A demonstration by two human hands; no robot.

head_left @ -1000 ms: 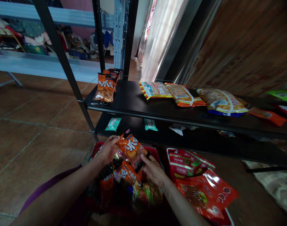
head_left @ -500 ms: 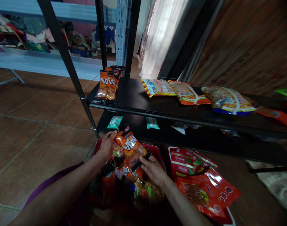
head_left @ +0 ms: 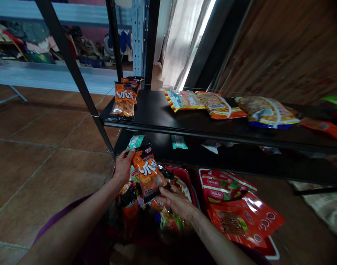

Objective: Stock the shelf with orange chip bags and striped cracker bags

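An orange and black snack bag is held up above a red basket of mixed snack packets. My left hand pinches its upper left edge, thumb on the front. At its lower right corner, the fingers of my right hand close on the black end seal. More orange and black packets lie in the basket below. Similar orange bags stand upright, one behind another, at the left end of the upper black shelf.
Several flat snack bags lie along the upper shelf. Small teal packets rest on the lower shelf. A second basket with red packets stands at right. The black shelf post rises at left.
The held snack bag has turned more upright and shifted slightly left. My left hand has moved a little left and up, and the right hand slightly lower. The view has shifted slightly.
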